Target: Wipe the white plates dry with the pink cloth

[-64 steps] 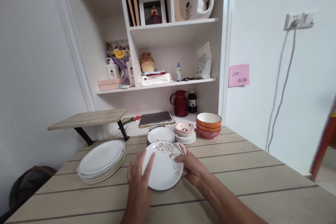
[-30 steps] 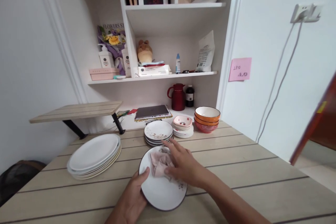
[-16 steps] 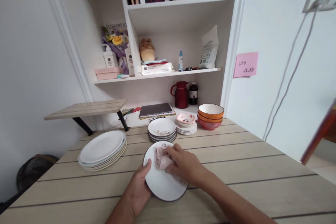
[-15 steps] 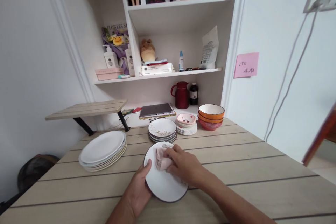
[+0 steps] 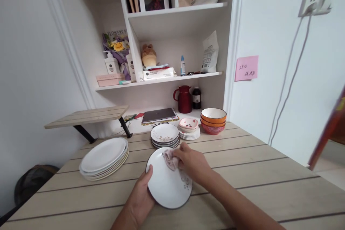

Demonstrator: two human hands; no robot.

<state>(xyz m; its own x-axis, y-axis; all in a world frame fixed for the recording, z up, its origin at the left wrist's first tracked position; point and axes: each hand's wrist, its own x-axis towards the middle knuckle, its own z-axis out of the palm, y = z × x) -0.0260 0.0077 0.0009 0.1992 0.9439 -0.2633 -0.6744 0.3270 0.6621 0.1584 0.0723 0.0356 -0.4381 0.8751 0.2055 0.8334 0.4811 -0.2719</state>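
Cloth [image 5: 170, 160] shifted rightward; note [image 5: 246, 68] reads "250".

"FLOWERS S" (rest cut off by the divider [image 5: 129, 34]) reads on a pale surface [image 5: 117, 33] behind the bouquet [image 5: 118, 46], far left, handwritten "250" on the pink note [image 5: 246, 68] on the right wall [image 5: 269, 25], second line unclear, and print on the pump bottle [image 5: 111, 64], white box [image 5: 159, 74], bag [image 5: 210, 52] and dark bottle [image 5: 196, 99] is too small.

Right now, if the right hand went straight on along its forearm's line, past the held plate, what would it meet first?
Past the cloth it grips and the held plate, the right hand would likely meet the dark-rimmed stack of plates first, though depth there is hard to judge.
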